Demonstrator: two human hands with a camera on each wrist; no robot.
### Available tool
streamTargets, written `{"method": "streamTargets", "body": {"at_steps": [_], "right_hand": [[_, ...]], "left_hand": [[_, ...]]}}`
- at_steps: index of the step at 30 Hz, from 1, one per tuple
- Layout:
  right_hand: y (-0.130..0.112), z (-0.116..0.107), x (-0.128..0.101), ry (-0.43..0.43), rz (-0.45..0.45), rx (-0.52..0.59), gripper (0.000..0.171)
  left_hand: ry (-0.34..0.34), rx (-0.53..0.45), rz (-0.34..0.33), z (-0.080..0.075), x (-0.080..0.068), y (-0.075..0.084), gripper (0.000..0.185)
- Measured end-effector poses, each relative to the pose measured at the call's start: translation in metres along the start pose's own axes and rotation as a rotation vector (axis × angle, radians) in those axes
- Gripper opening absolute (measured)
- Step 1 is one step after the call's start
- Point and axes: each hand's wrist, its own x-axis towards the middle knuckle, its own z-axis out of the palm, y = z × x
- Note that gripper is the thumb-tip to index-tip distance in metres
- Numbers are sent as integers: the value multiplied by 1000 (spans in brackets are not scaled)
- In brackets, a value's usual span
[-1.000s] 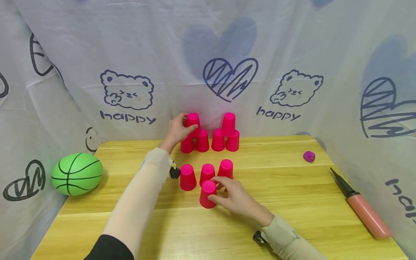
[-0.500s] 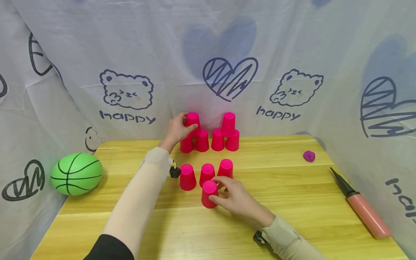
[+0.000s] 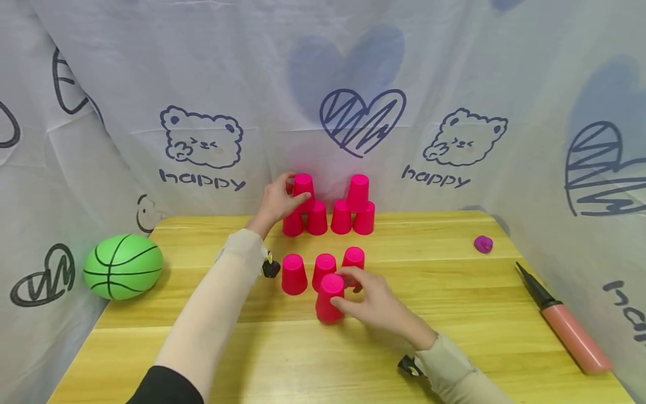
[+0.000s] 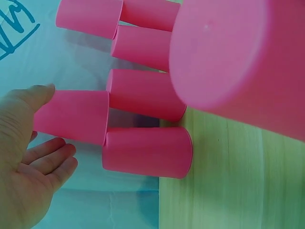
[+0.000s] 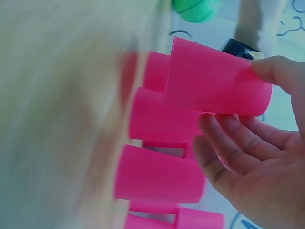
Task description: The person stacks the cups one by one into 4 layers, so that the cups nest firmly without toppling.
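Pink cups stand upside down on the wooden table (image 3: 454, 336). At the back, my left hand (image 3: 277, 201) holds the top cup (image 3: 304, 191) of the left stack, thumb on one side and fingers on the other. This top cup (image 4: 76, 114) rests across two lower cups (image 4: 147, 151). Nearer the front, my right hand (image 3: 381, 306) grips another cup (image 3: 330, 300) between thumb and fingers. In the right wrist view that cup (image 5: 214, 78) is raised off the table, ahead of a row of three cups (image 3: 294, 275).
A second stack of three cups (image 3: 358, 193) stands right of the left one. A green ball (image 3: 123, 266) lies at the left edge. On the right are a small purple object (image 3: 483, 244) and a pink hand pump (image 3: 575, 336). A printed curtain (image 3: 282, 112) hangs behind.
My right hand has lifted its cup and carried it slightly to the right. The left hand stays at the top cup; the whole view has shifted a little.
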Motion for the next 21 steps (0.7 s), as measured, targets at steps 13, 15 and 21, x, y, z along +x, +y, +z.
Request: {"method": "streamTargets", "body": {"at_steps": [13,15,21], "right_hand": [[-18,-41,18,142,-121,-47,47],[-18,-45,23,157,-123,-54,46],[-23,-55,37,166,-79,-55,49]], "left_hand": [[18,-23,44,-15,-13,-16,71],[18,-21,54,-17,-16,-19,71],[9,7,85,-23,-25,-27,68]]}}
